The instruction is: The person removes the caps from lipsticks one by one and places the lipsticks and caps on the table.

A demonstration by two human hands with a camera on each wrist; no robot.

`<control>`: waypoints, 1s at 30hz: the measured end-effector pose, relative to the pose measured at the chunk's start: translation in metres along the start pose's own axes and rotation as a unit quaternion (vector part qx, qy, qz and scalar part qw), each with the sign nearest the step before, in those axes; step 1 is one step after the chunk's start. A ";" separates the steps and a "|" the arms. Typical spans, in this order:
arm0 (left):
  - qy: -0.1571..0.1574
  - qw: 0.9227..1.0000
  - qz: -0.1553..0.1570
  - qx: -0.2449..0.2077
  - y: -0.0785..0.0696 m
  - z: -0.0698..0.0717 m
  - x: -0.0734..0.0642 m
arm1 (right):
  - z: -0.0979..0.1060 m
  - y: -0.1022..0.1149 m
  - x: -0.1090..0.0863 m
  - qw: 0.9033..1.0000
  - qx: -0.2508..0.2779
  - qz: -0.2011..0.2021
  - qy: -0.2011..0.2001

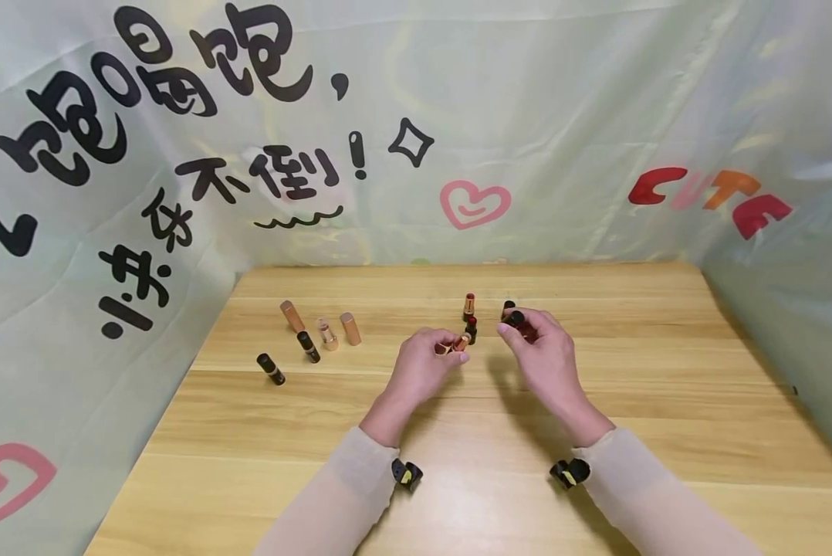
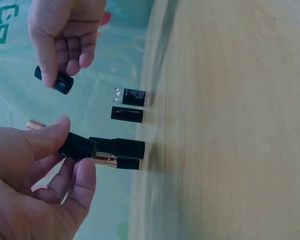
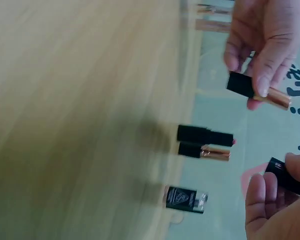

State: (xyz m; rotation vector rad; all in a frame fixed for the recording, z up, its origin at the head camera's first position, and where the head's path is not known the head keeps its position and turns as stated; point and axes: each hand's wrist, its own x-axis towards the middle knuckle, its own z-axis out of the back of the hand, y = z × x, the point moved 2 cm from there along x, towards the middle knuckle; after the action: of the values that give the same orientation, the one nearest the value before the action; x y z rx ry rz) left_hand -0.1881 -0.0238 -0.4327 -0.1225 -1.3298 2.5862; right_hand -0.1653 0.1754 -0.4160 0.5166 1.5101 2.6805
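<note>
In the head view, my left hand pinches an uncapped lipstick with a black base and a rose-gold tube, held above the table. To its right, my right hand grips a small black cap between thumb and fingers, apart from the lipstick. Just beyond the hands stand two uncapped lipsticks: one with a gold tube, the other black with a red tip. Behind the right hand, partly hidden, is a black cylinder. The left wrist view shows a clear-ended black piece beside a plain black one.
Toward the table's left stand two black tubes, two rose-gold tubes and a clear-topped lipstick. A printed cloth encloses the back and sides of the wooden table.
</note>
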 end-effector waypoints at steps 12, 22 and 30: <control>-0.020 0.999 -0.006 0.030 -0.006 -0.016 0.010 | 0.011 -0.020 0.006 0.983 -0.156 -0.019 0.091; 0.009 0.997 0.016 0.074 -0.004 -0.029 0.016 | 0.010 -0.035 0.009 0.970 -0.190 -0.055 0.138; 0.014 0.996 0.015 0.090 0.000 -0.031 0.019 | 0.006 -0.039 0.009 0.964 -0.211 -0.057 0.151</control>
State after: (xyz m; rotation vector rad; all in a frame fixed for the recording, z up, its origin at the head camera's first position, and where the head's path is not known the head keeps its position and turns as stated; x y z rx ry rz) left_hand -0.2011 0.0053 -0.4506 -0.1477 -1.0870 2.7036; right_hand -0.1780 0.2029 -0.4430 -0.0006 0.9191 2.9594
